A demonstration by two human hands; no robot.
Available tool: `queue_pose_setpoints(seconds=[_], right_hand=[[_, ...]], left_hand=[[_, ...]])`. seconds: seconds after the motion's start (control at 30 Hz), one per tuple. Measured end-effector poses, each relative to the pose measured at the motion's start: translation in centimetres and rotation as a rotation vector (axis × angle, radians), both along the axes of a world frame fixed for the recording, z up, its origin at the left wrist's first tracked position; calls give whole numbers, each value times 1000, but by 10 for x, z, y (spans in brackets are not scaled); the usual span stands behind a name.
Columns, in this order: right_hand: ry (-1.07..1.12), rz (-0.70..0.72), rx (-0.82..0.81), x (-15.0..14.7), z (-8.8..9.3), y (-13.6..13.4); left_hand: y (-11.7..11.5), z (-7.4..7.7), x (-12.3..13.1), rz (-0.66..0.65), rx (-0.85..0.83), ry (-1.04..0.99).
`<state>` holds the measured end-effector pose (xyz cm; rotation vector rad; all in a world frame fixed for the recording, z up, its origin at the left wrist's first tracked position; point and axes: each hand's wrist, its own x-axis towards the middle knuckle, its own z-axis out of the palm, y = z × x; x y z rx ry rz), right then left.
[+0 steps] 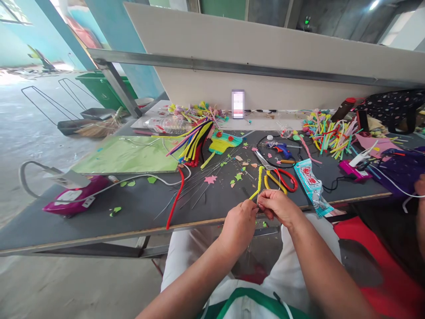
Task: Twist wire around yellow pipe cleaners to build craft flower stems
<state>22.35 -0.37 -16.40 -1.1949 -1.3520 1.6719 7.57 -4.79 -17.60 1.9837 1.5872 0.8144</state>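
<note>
Over the table's front edge my left hand (pixel 239 226) and my right hand (pixel 278 205) meet, both closed in a pinch. Between the fingertips is a thin wire (pixel 279 176), which loops up above the hands; its exact ends are hidden by the fingers. Just beyond lies a bent yellow pipe cleaner (pixel 260 180), whose lower end comes close to my left fingers. Scissors (pixel 291 180) with red and yellow handles rest on the table behind my right hand. Left of the hands are a red pipe cleaner (pixel 175 198), loose thin wires (pixel 199 188) and a pink paper star (pixel 210 179).
Behind are a bundle of pipe cleaners (pixel 195 144), a blue glue gun (pixel 283 150) and a propped phone (pixel 238 104). A blue-white packet (pixel 310 181) lies right. A power strip (pixel 78 195) with a white cable sits left. Another person's arm (pixel 421 212) shows at the right edge.
</note>
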Motion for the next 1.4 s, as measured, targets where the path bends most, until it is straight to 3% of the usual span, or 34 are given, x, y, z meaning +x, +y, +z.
queue_pose_setpoints(seconds=[0.37,0.77,0.97,1.1,1.27,1.4], right_hand=[[0,63,25,4,-2,-1],[31,194,-108,11,5,-1],[-15,132,4,18,4,1],[15,182,18,21,10,-1],[80,252,96,19,22,-10],[110,333,130,18,24,-14]], left_hand=[[4,1,1,-3,-29,-68],[7,7,-4,-18,-80,-146],[4,31,-25,22,-22,-174],[19,47,-44,88,-12,-235],[35,46,-41,-148,-261,-367],[32,37,-32,-339,-523,-640]])
